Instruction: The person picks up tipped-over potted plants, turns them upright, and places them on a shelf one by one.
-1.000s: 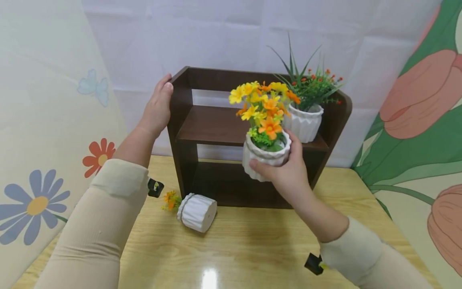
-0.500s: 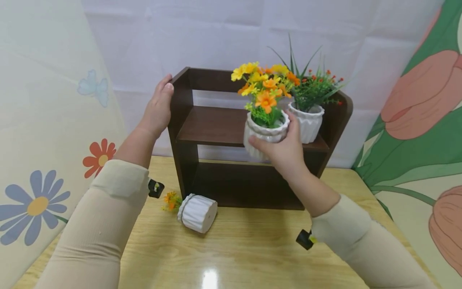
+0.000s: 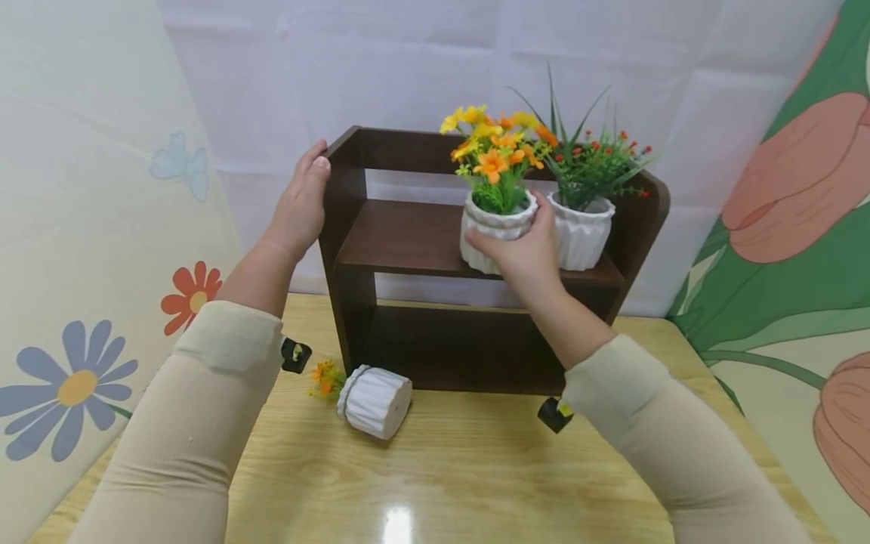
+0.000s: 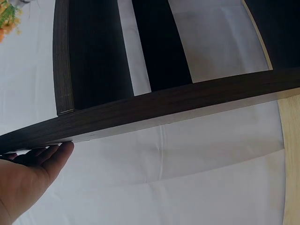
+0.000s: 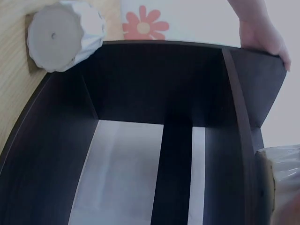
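My right hand [image 3: 526,253] grips a white ribbed flowerpot [image 3: 495,225] of yellow and orange flowers, thumb in front. The pot is upright at the upper board of a dark brown two-tier shelf [image 3: 408,236]. In the right wrist view its base is close to that board; contact cannot be told. To its right on the same board stands a white pot [image 3: 586,236] with green grass and red berries. My left hand [image 3: 299,202] rests with extended fingers against the shelf's left side panel, also seen in the left wrist view, where the fingers [image 4: 58,159] touch the panel.
A third white pot [image 3: 374,400] with orange flowers lies on its side on the wooden table [image 3: 469,468], before the shelf's left front corner. White cloth [image 3: 421,60] hangs behind the shelf. Flower-printed panels [image 3: 782,317] stand at both sides.
My right hand has lifted the yellow and orange flowerpot and moved it away from me, up to the level of the upper board. The left hand has stayed on the side panel.
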A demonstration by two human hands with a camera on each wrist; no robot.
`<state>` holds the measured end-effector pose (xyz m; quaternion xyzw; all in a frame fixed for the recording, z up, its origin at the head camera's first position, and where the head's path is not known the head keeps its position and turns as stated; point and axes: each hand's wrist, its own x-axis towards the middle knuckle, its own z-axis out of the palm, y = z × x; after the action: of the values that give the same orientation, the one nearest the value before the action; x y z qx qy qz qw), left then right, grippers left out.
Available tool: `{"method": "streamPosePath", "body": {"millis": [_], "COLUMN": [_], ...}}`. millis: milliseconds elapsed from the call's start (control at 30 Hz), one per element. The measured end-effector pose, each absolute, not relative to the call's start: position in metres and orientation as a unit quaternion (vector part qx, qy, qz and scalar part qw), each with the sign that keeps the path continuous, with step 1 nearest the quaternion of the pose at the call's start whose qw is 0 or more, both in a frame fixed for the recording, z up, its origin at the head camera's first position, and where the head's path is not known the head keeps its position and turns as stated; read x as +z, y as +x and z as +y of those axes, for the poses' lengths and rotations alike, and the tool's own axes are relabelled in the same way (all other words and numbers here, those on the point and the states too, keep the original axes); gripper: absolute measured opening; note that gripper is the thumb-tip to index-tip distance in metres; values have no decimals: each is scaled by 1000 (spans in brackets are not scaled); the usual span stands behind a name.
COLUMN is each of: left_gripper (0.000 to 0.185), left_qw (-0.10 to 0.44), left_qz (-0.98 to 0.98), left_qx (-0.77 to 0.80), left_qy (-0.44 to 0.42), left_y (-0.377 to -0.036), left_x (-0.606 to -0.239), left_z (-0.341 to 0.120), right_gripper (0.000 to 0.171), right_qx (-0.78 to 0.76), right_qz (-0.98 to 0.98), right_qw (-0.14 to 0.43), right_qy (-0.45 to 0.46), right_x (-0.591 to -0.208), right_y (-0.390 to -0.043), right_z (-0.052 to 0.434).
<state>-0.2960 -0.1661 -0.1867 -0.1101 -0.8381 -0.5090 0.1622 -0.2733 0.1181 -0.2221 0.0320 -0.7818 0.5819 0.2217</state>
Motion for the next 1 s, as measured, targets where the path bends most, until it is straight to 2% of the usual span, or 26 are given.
{"method": "streamPosePath", "body": {"millis": [533,1000], "left_gripper": [58,57], "left_qw": [161,161], "left_qz": [-836,-836], "left_qx": [-511,-511], "left_qy": [-118,-116], "left_y": [-296,-296], "left_x": [-186,-186], "left_z": [-167,-166], "right_gripper": [102,103], "right_qx": [570,556], "right_qz": [-790,-799], "right_qw": [226,231], "right_qy": [2,-14], "right_x": [-225,-225], "right_y": [-296,-301], "right_z": [107,104]}}
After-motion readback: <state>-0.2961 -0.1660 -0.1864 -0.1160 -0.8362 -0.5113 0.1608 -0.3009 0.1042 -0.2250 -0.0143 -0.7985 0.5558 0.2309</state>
